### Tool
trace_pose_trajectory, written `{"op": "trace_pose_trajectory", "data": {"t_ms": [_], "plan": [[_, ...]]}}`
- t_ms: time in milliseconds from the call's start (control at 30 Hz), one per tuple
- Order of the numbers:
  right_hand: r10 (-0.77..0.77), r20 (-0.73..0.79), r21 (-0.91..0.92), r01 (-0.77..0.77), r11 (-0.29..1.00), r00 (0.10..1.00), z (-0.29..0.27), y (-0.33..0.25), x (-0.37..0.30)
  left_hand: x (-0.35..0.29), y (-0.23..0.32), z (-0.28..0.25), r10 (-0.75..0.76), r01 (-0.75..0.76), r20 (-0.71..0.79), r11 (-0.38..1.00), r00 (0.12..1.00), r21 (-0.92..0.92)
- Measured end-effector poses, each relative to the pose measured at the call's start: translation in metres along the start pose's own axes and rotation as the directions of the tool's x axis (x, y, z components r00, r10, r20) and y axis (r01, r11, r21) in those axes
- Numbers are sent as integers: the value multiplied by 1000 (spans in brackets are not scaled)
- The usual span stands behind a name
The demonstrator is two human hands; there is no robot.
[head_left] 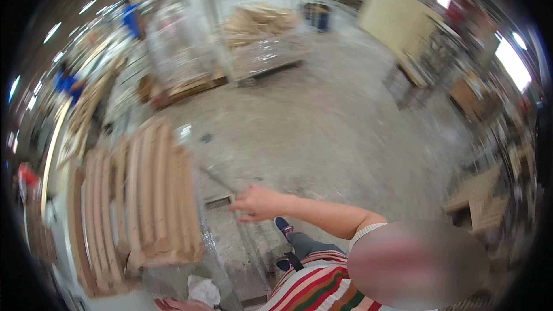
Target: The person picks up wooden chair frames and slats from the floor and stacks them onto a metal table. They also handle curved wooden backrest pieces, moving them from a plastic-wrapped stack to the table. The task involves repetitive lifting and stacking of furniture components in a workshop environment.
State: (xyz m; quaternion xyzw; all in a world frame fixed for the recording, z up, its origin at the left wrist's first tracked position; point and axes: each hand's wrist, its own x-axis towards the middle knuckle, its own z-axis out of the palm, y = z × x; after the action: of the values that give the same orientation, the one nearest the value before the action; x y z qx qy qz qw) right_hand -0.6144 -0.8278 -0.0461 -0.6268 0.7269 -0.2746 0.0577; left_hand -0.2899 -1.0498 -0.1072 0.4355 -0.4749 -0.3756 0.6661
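My right hand (256, 203) reaches out to the left, palm down, over the corner of a metal frame. Its fingers are loosely bent and apart, and I see nothing in them. Only part of my left hand (173, 304) shows at the lower edge, fingers stretched out and blurred. Beside it lies a crumpled white piece (204, 290), cloth or paper, I cannot tell which. To the left, brown curved wooden pieces (161, 196) stand in rows close together, with more slats (99, 224) beside them. Neither hand visibly touches the wood.
A low metal frame (252, 247) stands by my feet. Farther off are a wrapped pallet load (178, 49), a pile of wooden pieces (259, 23), a dark blue bin (317, 16) and a large board (391, 16). Two people in blue (131, 18) are at the far left.
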Motion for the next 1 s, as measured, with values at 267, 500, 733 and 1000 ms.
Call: {"op": "trace_pose_trajectory", "data": {"t_ms": [267,500,733,1000], "plan": [[768,519,-168,-836,523,376,18,-46,-347,-200,54,100,-160,-652,722,588,-673,-479],[974,107,169,-969,178,198,-5,-123,-590,-504,164,123,-130,-277,249,580,-960,-766],[996,75,448,-891,-67,-37,-30,-192,-783,-776,256,50,7,64,-83,705,-997,-706],[932,-12,604,-746,-282,-361,-39,-197,-942,-986,298,40,-132,213,-340,559,-931,-801]]}}
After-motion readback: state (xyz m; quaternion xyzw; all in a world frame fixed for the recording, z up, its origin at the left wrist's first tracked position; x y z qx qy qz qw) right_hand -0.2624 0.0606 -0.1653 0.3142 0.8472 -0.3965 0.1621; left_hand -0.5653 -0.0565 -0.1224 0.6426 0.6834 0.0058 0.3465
